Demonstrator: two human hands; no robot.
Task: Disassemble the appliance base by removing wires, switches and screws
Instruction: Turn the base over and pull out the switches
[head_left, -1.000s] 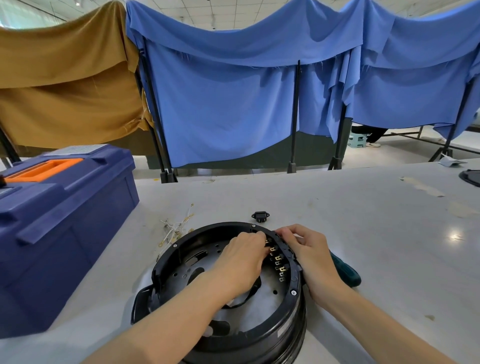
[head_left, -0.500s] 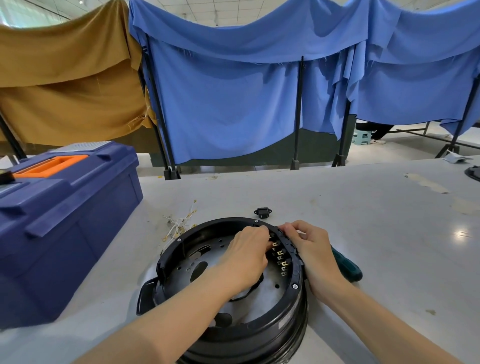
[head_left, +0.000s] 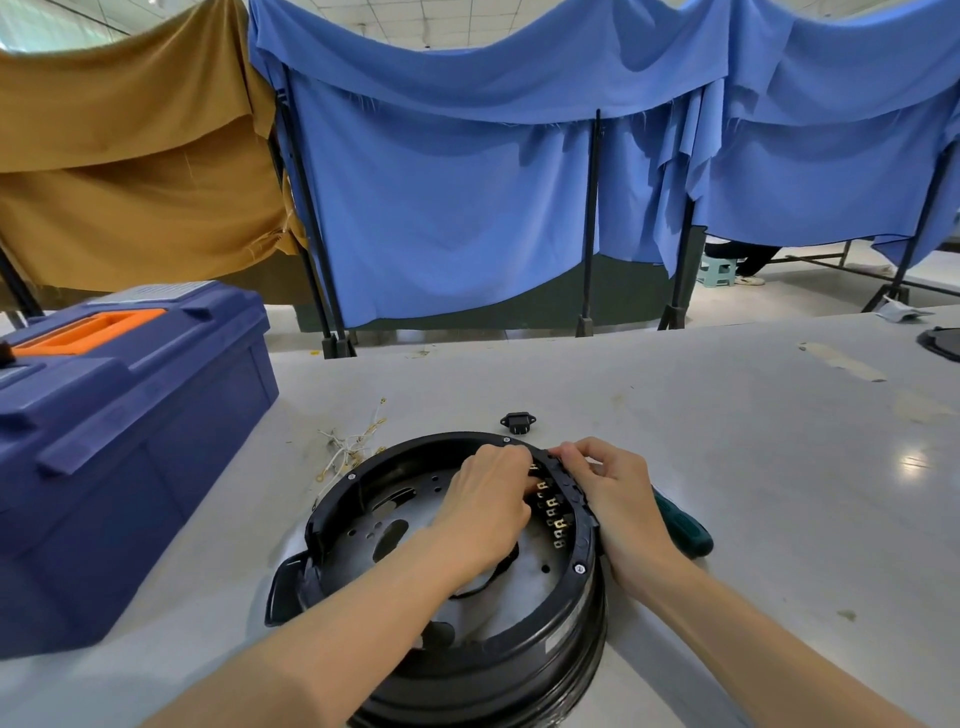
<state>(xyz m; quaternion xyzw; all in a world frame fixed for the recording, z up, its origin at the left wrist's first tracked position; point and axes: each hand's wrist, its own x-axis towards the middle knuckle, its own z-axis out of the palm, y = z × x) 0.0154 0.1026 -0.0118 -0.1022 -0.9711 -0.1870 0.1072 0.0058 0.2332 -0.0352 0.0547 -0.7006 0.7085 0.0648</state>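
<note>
1. Head view: located appliance base (head_left: 467, 660) open side up on table (head_left: 727, 467), near the front edge, presumably to expose the internals.
2. Noted right hand (head_left: 618, 493) curled over the rim from outside and clamped on it, apparently to brace the shell.
3. Noted left hand (head_left: 485, 499) inside the rim, curled at the switch terminals (head_left: 553, 514); could not tell whether pinched on a part.
4. Observed loose wires (head_left: 348, 447) and black socket (head_left: 518, 420) set apart behind the base, and screwdriver (head_left: 685, 530) just beside the right hand, within reach.
</note>
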